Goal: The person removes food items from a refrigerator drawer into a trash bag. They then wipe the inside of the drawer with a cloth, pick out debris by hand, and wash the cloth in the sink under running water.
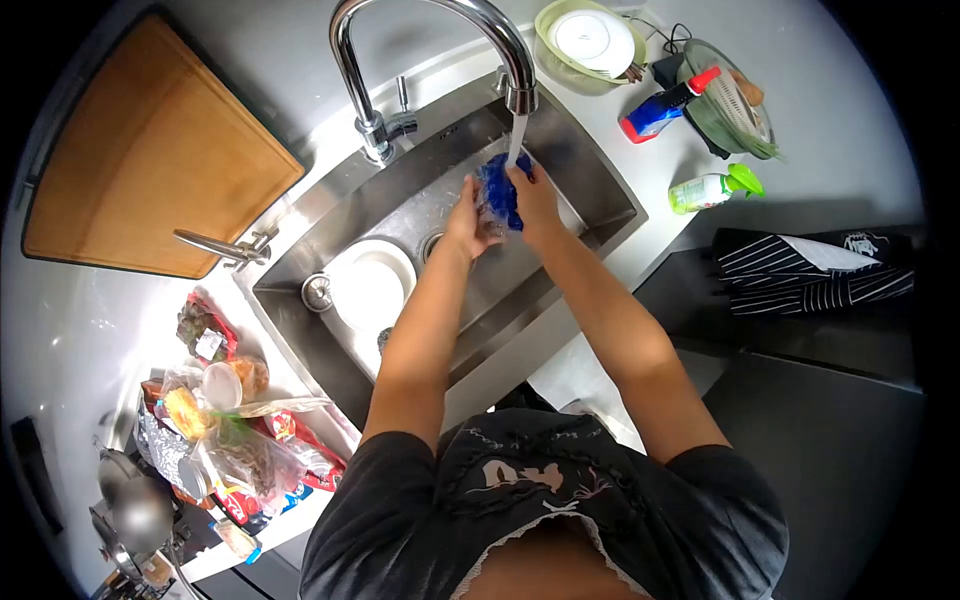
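Over the sink (pixel 590 150), a crumpled blue item with see-through, plastic-looking edges (pixel 500 190) is held between both my hands; its exact kind cannot be made out. My left hand (pixel 467 222) grips it from the left, fingers curled around its edge. On the other side, my right hand (pixel 534 205) has its fingers closed on it. Water runs from the chrome faucet (pixel 520 98) onto the blue item. Lower in the basin, left of my hands, lies white round dishware (pixel 367 285), partly covered by my left forearm.
A cutting board (pixel 160 150) leans at the left. Food packages (pixel 240 450) crowd the left counter. Along the right counter stand a green basin with a white plate (pixel 592 40), a blue spray bottle (pixel 655 112) and a green-topped bottle (pixel 705 190). A striped cloth (pixel 790 270) hangs at right.
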